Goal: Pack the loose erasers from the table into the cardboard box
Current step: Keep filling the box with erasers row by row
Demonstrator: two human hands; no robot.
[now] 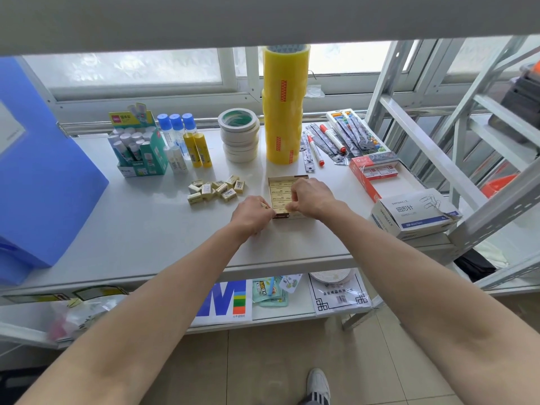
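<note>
A small open cardboard box (276, 180) sits mid-table, with rows of pale yellow erasers (279, 191) packed inside. Several loose wrapped erasers (217, 190) lie in a heap to its left. My left hand (252, 216) rests curled at the box's near left corner, and a bit of pale eraser shows at its fingers. Over the near right part of the box, my right hand (311, 198) pinches an eraser at its fingertips, down among the packed rows. The box's near edge is partly hidden by both hands.
Behind stand a glue-stick carton (138, 147), glue bottles (187, 141), masking tape rolls (239, 134) and a tall yellow tape stack (285, 103). Markers (331, 138), a red box (372, 171) and a paperclip box (415, 213) lie right. A blue folder (41, 171) stands left.
</note>
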